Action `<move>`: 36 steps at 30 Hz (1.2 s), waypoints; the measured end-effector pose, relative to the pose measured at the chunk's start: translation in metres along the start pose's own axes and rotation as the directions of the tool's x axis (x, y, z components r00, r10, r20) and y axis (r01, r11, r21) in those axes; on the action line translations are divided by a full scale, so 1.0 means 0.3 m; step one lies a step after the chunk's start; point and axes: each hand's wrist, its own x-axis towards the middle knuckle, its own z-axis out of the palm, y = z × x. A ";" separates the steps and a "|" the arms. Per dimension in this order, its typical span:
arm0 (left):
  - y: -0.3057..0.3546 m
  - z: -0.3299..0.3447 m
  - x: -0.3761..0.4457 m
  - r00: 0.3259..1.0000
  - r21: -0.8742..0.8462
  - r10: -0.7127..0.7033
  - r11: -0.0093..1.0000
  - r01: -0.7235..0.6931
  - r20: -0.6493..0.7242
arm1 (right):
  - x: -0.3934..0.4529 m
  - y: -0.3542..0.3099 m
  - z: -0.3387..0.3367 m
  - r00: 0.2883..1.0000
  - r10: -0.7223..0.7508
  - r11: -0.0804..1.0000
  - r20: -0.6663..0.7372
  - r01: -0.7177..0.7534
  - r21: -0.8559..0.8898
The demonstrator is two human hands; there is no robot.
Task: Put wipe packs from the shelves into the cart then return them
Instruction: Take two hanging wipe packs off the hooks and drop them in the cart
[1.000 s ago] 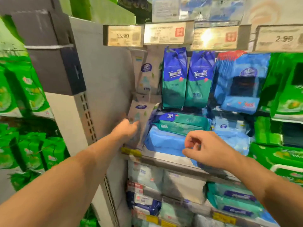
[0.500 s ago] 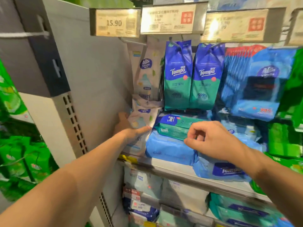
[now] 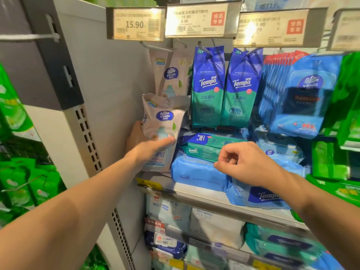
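Observation:
My left hand grips a beige Vinda wipe pack at the far left of the shelf, thumb across its front and fingers behind it. The pack is upright, below another beige Vinda pack hanging on a hook. My right hand hovers with fingers loosely curled and holds nothing, just above a light blue Tempo pack lying on the shelf. A teal Tempo pack lies on top of that one. No cart is in view.
Two blue-green Tempo packs hang in the middle, blue Vinda packs to their right, green packs at far right. Price tags line the top. A grey side panel walls the left. Lower shelves hold more packs.
My left hand has closed round the beige Vinda pack and lifted it slightly. The view has moved nearer the shelf. My right hand has stayed over the blue pack.

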 end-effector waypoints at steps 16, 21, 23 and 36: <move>0.012 -0.072 -0.198 0.960 -0.177 0.238 0.949 -0.263 -0.150 | 0.306 0.053 -0.033 0.828 0.526 0.803 0.194 -0.408 -0.435; -0.023 -0.083 -0.240 0.974 -0.163 0.182 0.965 -0.203 -0.135 | 0.357 0.099 -0.029 0.764 0.577 0.810 0.289 -0.487 -0.327; -0.030 -0.087 -0.251 0.979 -0.168 0.151 0.970 -0.174 -0.140 | 0.364 0.105 -0.025 0.735 0.592 0.804 0.331 -0.510 -0.305; -0.004 -0.085 -0.286 0.981 -0.250 0.009 0.966 -0.059 -0.195 | 0.171 -0.049 -0.021 0.832 0.434 0.720 0.346 -0.551 0.422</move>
